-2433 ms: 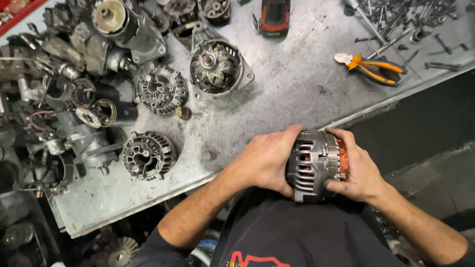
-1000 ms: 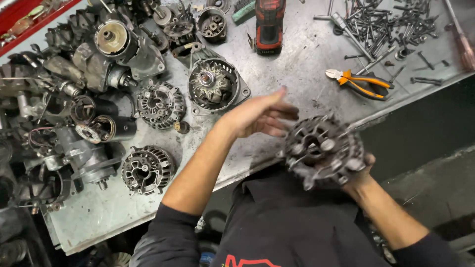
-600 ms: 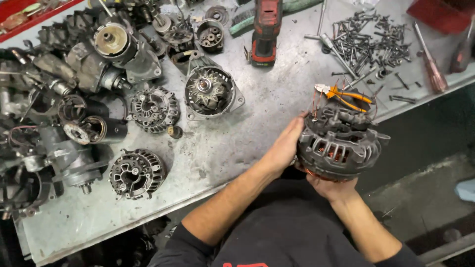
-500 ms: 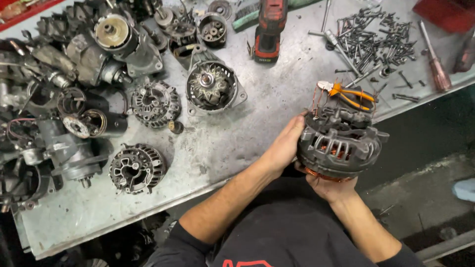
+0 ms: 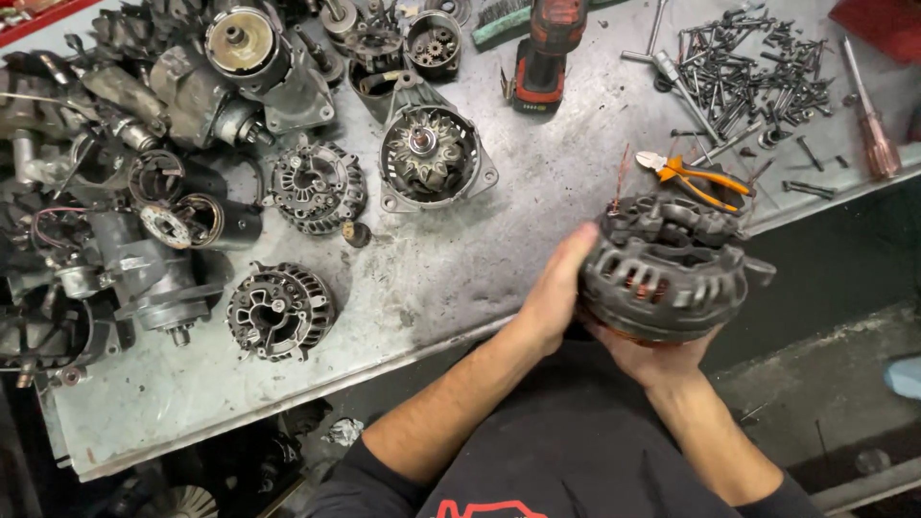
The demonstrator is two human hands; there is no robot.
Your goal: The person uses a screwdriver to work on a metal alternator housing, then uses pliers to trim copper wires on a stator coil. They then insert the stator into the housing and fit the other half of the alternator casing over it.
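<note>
Gripped firmly in both hands: alternator point(image 5: 667, 269) at right centre of frame, off the workbench point(image 5: 537, 192) edge, left hand point(image 5: 556, 293) wrapping its side, right hand point(image 5: 652, 357) cupping underneath, orange-handled pliers point(image 5: 696, 177) just above.

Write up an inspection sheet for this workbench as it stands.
Surface: grey metal workbench, scratched and stained.
Job's things: dark finned alternator, held off the bench's near edge, copper windings showing through its vents.
Clutter: opened alternator housing at centre; two round end frames; heap of motor parts at left; red cordless drill; orange-handled pliers; pile of bolts; red-handled screwdriver.
Grippers: left hand grips the alternator's side; right hand cups it from below.
Cables: thin wires among the left heap.
Surroundings: dark floor at right.
</note>
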